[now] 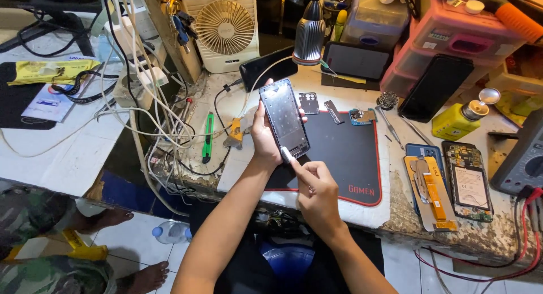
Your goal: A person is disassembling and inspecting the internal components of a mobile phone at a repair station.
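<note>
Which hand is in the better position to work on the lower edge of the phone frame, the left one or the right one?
Probably the right hand: its white tool already touches the lower edge of the phone frame. The left hand is wrapped around the frame's side, holding it above the black mat.

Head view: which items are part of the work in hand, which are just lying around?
In hand:
- phone frame, held in left hand
- small white tool, pinched in right hand, tip at frame's lower edge

Lying about:
- black mat
- green cutter
- yellow bottle
- opened phone
- fan
</note>
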